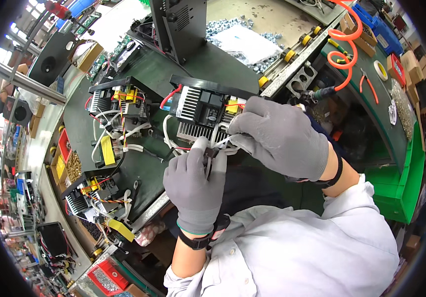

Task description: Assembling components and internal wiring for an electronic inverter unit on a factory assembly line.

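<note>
Both my hands wear grey gloves and work at the near side of a circuit unit (204, 106) with silver heat-sink fins, a black part and a black edge plate. My right hand (282, 136) pinches a white cable (221, 142) between thumb and fingertips, at the unit's right front. Just left of it, my left hand (193, 185) closes its thumb and fingers near the same cable. Something dark shows between them, too covered to name. White cables (167, 131) loop out on the unit's left, beside a thick red wire (171, 96).
Two similar units, one (119, 106) left and another (94, 193) nearer, sit with loose cables. A black metal housing (181, 29) stands behind. Beyond are a clear bag (242, 42) and scattered bolts. An orange coiled hose (355, 49) hangs right, above pliers (369, 86) and a green bin (396, 185).
</note>
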Tool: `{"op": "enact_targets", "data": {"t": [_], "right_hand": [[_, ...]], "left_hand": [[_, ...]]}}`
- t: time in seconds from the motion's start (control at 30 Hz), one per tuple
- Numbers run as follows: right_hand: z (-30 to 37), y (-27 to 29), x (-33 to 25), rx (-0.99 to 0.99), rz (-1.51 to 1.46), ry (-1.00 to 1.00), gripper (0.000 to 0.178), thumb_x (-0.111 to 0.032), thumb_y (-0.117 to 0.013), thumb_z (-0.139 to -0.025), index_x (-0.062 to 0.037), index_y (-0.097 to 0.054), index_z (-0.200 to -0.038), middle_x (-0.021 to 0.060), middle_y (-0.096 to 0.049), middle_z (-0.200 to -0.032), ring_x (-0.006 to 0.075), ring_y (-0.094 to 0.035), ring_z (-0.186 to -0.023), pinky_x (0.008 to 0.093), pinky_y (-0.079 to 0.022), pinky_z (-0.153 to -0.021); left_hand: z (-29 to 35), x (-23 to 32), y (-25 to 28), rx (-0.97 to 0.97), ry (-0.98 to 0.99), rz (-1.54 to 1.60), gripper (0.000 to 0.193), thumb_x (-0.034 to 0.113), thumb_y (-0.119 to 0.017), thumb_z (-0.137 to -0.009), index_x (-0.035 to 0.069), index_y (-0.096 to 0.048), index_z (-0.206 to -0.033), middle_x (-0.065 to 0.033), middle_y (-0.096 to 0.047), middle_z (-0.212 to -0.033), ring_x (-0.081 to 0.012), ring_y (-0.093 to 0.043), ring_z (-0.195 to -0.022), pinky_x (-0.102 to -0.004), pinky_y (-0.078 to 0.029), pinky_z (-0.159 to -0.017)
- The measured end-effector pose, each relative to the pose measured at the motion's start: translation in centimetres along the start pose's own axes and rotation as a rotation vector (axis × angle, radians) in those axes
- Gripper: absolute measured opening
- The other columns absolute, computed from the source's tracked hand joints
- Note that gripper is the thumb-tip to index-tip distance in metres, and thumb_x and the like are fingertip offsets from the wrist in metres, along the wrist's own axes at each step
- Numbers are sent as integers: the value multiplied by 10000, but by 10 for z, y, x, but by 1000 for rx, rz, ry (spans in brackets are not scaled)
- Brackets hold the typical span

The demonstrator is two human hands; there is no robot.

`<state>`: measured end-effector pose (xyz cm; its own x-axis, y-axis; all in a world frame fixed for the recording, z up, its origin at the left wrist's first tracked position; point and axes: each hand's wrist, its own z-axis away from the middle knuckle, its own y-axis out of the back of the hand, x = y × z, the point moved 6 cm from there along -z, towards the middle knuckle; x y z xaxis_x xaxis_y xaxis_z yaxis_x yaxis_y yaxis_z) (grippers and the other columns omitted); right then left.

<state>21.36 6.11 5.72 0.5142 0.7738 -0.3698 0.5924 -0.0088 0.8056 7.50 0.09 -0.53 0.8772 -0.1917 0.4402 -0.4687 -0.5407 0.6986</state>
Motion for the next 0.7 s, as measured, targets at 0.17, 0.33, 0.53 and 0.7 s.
{"op": "enact_targets", "data": {"t": [0.17, 0.33, 0.53, 0.7], "right_hand": [[2, -1, 6, -1, 85, 28, 147, -122, -722, -748, -90, -625, -854, 65, -557, -813, 252, -605, -641, 338, -502, -534], [-3, -11, 5, -7, 172, 90, 169, -194, -718, -752, -90, -627, -850, 59, -561, -817, 226, -616, -694, 330, -508, -555], [-4, -18, 3, -128, 206, 108, 148, -221, -664, -786, -88, -604, -808, 56, -558, -806, 206, -626, -742, 317, -500, -552], [-10, -26, 2, -259, 249, 121, 123, -198, -629, -794, -90, -621, -734, 46, -565, -724, 211, -629, -633, 319, -499, -501]], "left_hand": [[3, -1, -3, -13, -8, -31, 398, 170, -767, -721, 36, -636, -1072, -16, -569, -697, -220, -549, -670, -347, -426, -619], [5, -1, -1, -14, 18, -31, 358, 110, -754, -734, 18, -641, -1061, -46, -580, -739, -220, -533, -693, -340, -424, -621], [7, -3, -2, -30, 20, -17, 379, 112, -751, -736, 22, -643, -1088, -44, -583, -741, -213, -527, -688, -335, -419, -614], [6, 1, -3, -15, 16, -28, 386, 129, -753, -740, 27, -644, -1097, -38, -570, -721, -215, -519, -678, -335, -417, -622]]}}
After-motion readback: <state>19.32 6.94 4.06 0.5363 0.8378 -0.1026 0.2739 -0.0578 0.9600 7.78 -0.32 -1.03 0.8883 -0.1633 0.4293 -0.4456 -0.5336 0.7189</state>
